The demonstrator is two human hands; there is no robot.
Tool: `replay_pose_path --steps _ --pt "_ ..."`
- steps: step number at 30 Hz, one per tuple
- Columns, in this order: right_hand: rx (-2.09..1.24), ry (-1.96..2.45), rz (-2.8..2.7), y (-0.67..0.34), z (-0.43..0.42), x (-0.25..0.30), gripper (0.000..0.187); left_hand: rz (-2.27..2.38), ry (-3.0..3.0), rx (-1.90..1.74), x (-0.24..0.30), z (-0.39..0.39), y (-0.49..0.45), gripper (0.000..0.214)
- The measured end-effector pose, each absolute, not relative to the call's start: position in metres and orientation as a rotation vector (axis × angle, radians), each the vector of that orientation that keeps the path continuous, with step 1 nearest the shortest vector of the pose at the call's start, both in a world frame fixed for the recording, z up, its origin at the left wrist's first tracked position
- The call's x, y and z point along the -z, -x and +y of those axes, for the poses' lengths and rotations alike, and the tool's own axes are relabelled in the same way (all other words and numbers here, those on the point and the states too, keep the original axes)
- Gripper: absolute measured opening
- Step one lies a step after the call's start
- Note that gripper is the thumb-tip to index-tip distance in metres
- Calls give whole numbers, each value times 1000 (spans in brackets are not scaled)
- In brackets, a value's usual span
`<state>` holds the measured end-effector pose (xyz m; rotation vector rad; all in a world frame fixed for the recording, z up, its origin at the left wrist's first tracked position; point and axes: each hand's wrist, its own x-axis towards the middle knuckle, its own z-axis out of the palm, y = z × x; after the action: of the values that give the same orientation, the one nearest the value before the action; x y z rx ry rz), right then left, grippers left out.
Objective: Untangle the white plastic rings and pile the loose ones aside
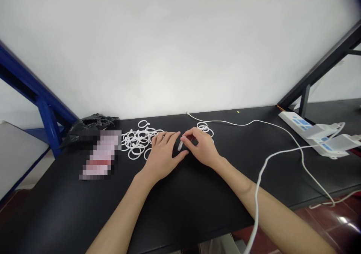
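My left hand lies low over the black table with its fingers stretched out and its thumb apart. It is at the right edge of a loose pile of white rings, partly covering them. My right hand is closed in a pinch, thumb against fingers. At its fingertips is a small whitish piece, between the two hands; its exact kind is too small to make out. Beyond my right hand lies a smaller group of white rings, partly hidden by the hand.
To the left are a pixelated pinkish flat object and a crumpled black plastic bag. A white cable runs across the right side, passing over my right forearm. A white power strip with plugged-in adapters stands at the right.
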<state>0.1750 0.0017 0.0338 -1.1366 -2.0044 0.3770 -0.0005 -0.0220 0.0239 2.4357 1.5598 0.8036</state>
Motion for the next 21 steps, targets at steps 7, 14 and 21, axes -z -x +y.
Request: replay_pose_path --steps 7,14,21 --pt "-567 1076 -1961 -173 -5 -36 15 1431 -2224 -851 -36 -25 1 38" --pt "-489 1035 -1921 -174 -5 -35 17 1404 -2173 -930 -39 -24 3 40" --pt "-534 1061 -1952 -173 -3 -35 15 1442 -2217 -884 -36 -23 3 43"
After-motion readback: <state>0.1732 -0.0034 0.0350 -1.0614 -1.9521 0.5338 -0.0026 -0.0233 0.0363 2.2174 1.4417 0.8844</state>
